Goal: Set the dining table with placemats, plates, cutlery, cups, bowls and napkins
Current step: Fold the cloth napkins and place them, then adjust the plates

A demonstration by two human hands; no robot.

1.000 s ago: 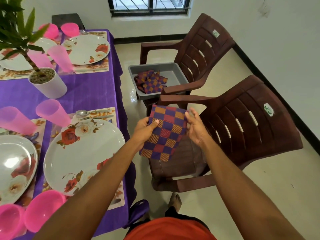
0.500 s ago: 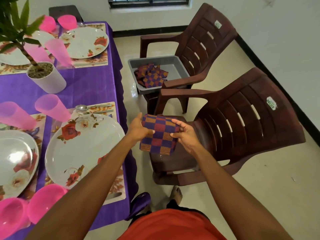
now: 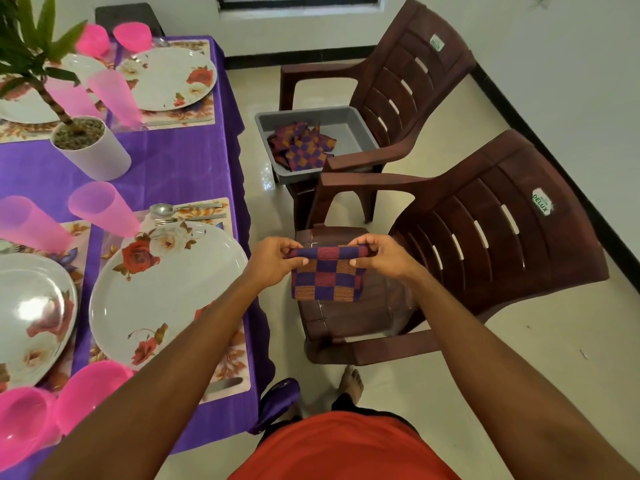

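Both hands are raised over the seat of the nearer chair [image 3: 485,244], just off the table's right edge, and between them hangs one folded checked napkin [image 3: 325,277] in purple, red and orange. The left hand [image 3: 273,261] pinches its top left corner between thumb and fingers, and the right hand [image 3: 381,256] pinches the top right corner the same way; the top edge is rolled over and runs level from one hand to the other, so the napkin's long axis lies left to right and the rest of the cloth drops straight down from that edge toward the seat. Two brown plastic chairs show; the farther chair [image 3: 408,81] carries one grey tub [image 3: 349,116] on its seat, and inside the tub, toward its left end, lies a loose heap of more checked napkins [image 3: 301,147] whose number cannot be told. On the purple tablecloth [image 3: 173,161] four flowered plates are in view, two at the near end and two at the far end, each on a flowered placemat; the near right plate [image 3: 166,292] sits close to the table's right edge. Four tall pink cups stand beside the plates, two by each pair, and four pink bowls show, two at the near left corner and two at the far end. One spoon [image 3: 166,209] and one fork [image 3: 187,220] lie side by side on the placemat just beyond the near right plate, handles pointing toward the right edge. One white potted plant [image 3: 93,154] stands between the two pairs of settings.
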